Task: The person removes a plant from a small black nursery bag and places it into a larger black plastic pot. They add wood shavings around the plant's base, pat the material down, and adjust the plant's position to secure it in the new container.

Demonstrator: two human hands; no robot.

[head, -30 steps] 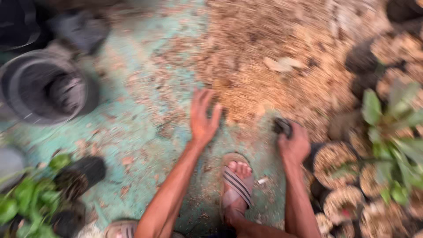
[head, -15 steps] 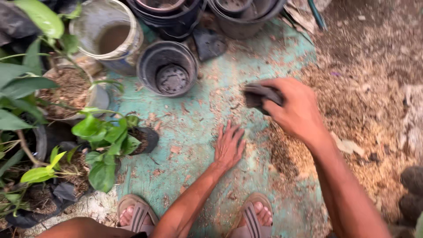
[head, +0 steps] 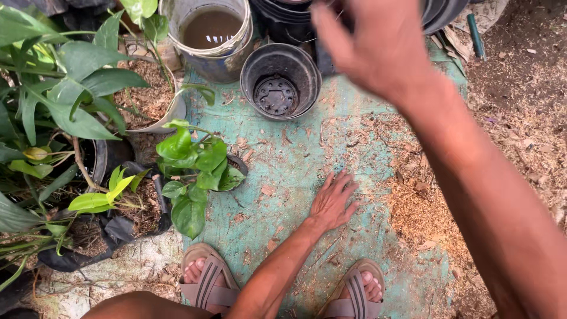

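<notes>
My left hand (head: 333,201) lies flat, fingers spread, on the green tarp (head: 295,159) just ahead of my sandalled feet (head: 207,280). It holds nothing. My right hand (head: 378,44) is raised and blurred at the top of the head view, its back toward the camera. It hovers just right of an empty black plastic pot (head: 277,88) and in front of a stack of black pots (head: 286,18). Its fingers are hidden, so what it holds does not show.
A bucket of muddy water (head: 211,32) stands at the top, left of the black pot. Leafy potted plants (head: 189,171) and a soil-filled pot (head: 147,97) crowd the left side. Brown husk litter (head: 520,118) covers the ground on the right.
The view has swung left and closer. My right hand has risen toward the stack of pots; the dark object it gripped earlier is out of sight. My left hand stays flat on the tarp.
</notes>
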